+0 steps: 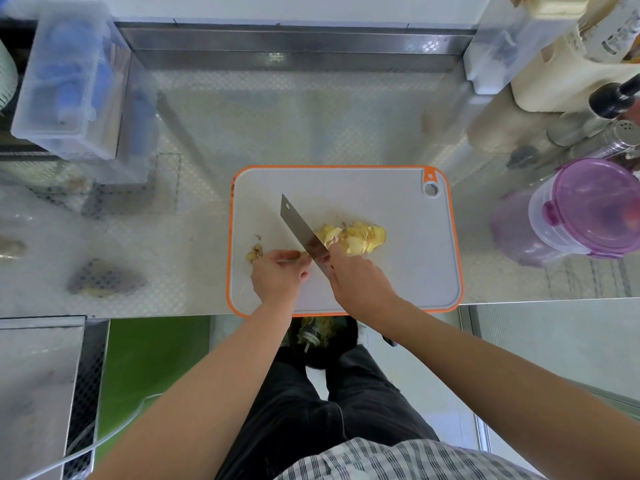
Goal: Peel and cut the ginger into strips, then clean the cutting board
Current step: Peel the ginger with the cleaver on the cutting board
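A grey cutting board [398, 209] with an orange rim lies on the steel counter. On its middle sits a pile of thin yellow ginger slices [360, 237]. A cleaver [300, 226] stands edge-down just left of the pile, and my right hand [356, 278] grips its handle. My left hand [278, 275] is at the blade's left side, fingers curled, pinching a small ginger piece against the board. A few ginger scraps [254, 252] lie left of that hand.
A clear box [65, 88] with blue items stands back left. Bottles, a shaker and a purple-lidded tub [585, 216] crowd the right. More ginger pieces [104, 278] lie on the counter at left. A bin [318, 337] with peelings sits below the counter edge.
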Demonstrator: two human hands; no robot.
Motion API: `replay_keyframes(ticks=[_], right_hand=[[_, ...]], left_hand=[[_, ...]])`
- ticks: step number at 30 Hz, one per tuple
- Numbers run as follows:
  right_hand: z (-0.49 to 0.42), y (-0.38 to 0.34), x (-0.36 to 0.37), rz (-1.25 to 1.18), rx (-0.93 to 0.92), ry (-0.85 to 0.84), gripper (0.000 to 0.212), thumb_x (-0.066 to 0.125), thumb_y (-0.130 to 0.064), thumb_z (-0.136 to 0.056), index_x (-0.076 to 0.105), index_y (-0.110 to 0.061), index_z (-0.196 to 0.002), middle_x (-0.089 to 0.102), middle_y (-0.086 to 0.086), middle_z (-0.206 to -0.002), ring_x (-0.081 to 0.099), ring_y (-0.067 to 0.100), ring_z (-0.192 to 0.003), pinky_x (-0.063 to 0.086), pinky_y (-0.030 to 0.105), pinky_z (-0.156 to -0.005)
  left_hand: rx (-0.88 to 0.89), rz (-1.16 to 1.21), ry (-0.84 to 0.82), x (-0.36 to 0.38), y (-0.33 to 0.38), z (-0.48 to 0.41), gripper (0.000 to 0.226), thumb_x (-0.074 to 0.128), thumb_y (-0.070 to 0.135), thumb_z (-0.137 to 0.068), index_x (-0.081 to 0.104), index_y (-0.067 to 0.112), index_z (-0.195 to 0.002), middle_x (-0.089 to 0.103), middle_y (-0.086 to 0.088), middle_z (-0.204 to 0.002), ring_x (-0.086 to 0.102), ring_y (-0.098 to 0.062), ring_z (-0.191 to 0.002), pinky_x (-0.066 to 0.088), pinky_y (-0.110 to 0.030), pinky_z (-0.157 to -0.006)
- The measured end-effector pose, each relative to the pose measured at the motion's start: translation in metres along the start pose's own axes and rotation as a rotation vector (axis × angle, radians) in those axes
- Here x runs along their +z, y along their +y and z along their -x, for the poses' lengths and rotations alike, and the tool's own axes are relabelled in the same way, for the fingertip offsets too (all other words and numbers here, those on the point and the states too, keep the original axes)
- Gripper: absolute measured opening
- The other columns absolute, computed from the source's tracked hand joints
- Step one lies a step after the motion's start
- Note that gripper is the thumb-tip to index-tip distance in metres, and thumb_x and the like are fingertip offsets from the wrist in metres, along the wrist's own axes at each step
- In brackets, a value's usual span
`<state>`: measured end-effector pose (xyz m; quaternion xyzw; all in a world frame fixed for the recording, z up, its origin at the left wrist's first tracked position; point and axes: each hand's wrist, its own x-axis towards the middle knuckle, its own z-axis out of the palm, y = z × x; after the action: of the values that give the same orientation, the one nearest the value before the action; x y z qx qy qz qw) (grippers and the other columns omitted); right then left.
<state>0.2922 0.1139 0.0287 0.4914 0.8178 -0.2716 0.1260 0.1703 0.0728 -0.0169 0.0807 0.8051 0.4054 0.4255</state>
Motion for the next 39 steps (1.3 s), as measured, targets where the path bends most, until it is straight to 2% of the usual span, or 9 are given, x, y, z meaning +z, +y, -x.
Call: replay_keyframes(ticks=[4, 8, 13, 17, 20, 25, 33, 39], right_hand=[[-0.002, -0.002, 0.004, 0.002, 0.007, -0.025, 0.039, 0.037, -0.009, -0.098, 0.028, -0.008, -0.136, 0.036, -0.001, -0.062, 0.034, 0.013, -0.051, 0.022, 0.028, -0.046], [-0.007, -0.007, 0.014, 0.005, 0.018, -0.008, 0.036, 0.037, -0.007, -0.097, 0.030, -0.006, -0.132, 0.040, 0.001, -0.064, 0.042, 0.024, -0.056, 0.031, 0.033, -0.053], [-0.007, -0.001, 0.014, -0.083, 0.009, 0.033, 0.034, 0.035, -0.021, -0.102, 0.031, -0.008, -0.133, 0.053, 0.007, -0.079, 0.055, 0.034, -0.073, 0.036, 0.036, -0.061], [-0.003, 0.003, 0.006, -0.102, -0.018, 0.045, 0.027, 0.035, -0.023, -0.102, 0.033, -0.009, -0.125, 0.048, 0.006, -0.075, 0.048, 0.030, -0.067, 0.035, 0.035, -0.060], [0.002, 0.003, 0.001, -0.049, -0.044, 0.031, 0.032, 0.035, -0.021, -0.101, 0.031, -0.009, -0.131, 0.046, 0.005, -0.073, 0.045, 0.028, -0.064, 0.034, 0.034, -0.059], [0.001, 0.001, 0.000, -0.014, -0.042, -0.010, 0.032, 0.037, -0.016, -0.100, 0.032, -0.008, -0.131, 0.050, 0.006, -0.077, 0.047, 0.027, -0.065, 0.034, 0.032, -0.057], [-0.003, -0.001, 0.004, -0.008, -0.032, -0.029, 0.026, 0.038, -0.012, -0.098, 0.036, -0.006, -0.123, 0.039, 0.000, -0.066, 0.047, 0.027, -0.065, 0.028, 0.031, -0.050], [-0.013, -0.008, 0.017, -0.047, -0.012, 0.012, 0.025, 0.038, -0.009, -0.098, 0.035, -0.008, -0.123, 0.059, 0.011, -0.080, 0.060, 0.034, -0.074, 0.040, 0.036, -0.059]], left_hand=[[0.012, -0.003, -0.007, -0.001, 0.000, -0.001, 0.013, 0.082, 0.013, -0.075, 0.071, 0.009, -0.081, 0.071, -0.006, -0.069, 0.070, -0.019, -0.059, 0.060, -0.041, -0.074], [0.040, -0.018, -0.020, 0.000, -0.002, -0.002, 0.013, 0.081, 0.011, -0.075, 0.069, 0.015, -0.075, 0.071, -0.006, -0.067, 0.070, -0.020, -0.059, 0.060, -0.044, -0.075], [0.030, 0.035, -0.026, -0.002, -0.004, -0.003, 0.013, 0.082, 0.012, -0.074, 0.069, 0.014, -0.074, 0.070, -0.005, -0.067, 0.071, -0.020, -0.061, 0.059, -0.044, -0.076], [-0.001, 0.106, -0.043, -0.003, -0.004, -0.004, 0.015, 0.084, 0.009, -0.071, 0.069, 0.009, -0.073, 0.070, -0.005, -0.067, 0.069, -0.014, -0.056, 0.060, -0.045, -0.076], [-0.017, 0.143, -0.072, -0.005, -0.006, -0.006, 0.015, 0.084, 0.007, -0.070, 0.069, 0.009, -0.071, 0.070, -0.003, -0.063, 0.068, -0.014, -0.056, 0.059, -0.047, -0.078], [-0.022, 0.160, -0.090, -0.006, -0.007, -0.008, 0.015, 0.084, 0.005, -0.070, 0.069, 0.009, -0.069, 0.070, -0.004, -0.064, 0.069, -0.017, -0.058, 0.058, -0.048, -0.079], [-0.017, 0.161, -0.091, -0.005, -0.006, -0.007, 0.014, 0.082, 0.001, -0.072, 0.069, 0.008, -0.071, 0.069, -0.006, -0.065, 0.067, -0.015, -0.058, 0.059, -0.046, -0.078], [0.010, 0.128, -0.093, -0.006, -0.007, -0.006, 0.013, 0.082, 0.005, -0.072, 0.070, 0.011, -0.072, 0.070, -0.002, -0.062, 0.069, -0.017, -0.059, 0.059, -0.047, -0.077]])
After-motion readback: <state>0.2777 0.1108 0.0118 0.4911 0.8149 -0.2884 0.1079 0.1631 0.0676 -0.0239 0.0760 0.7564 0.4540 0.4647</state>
